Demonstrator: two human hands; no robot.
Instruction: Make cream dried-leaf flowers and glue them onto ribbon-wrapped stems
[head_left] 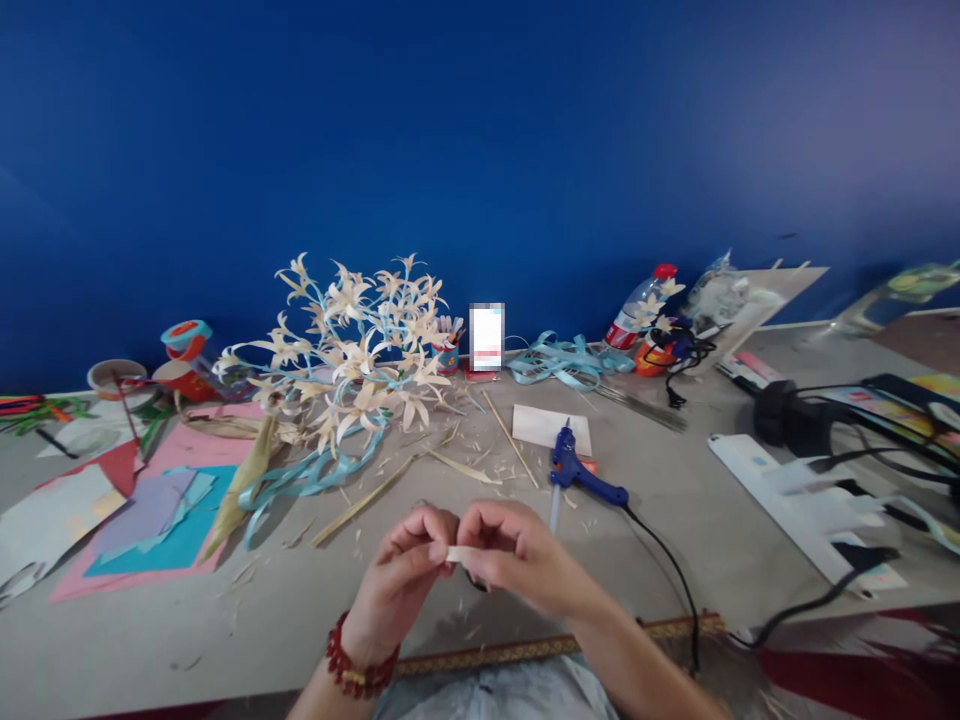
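Observation:
A small pale strip, resembling dried husk, is pinched between my two hands near the table's front edge. My left hand, with a red bead bracelet at its wrist, grips one end between thumb and finger. From the other side my right hand pinches the strip, fingers curled. Below them a dark curved thing shows, mostly hidden. Past my right hand lies a blue glue gun, its nozzle by a white card. Pale artificial flowers on light-blue stems stand beyond my left hand.
Husk pieces and scraps litter the table. Coloured paper lies left, with scissors at the edge. Light-blue ribbon and a bottle stand at the back. A white power strip with black cords is on the right.

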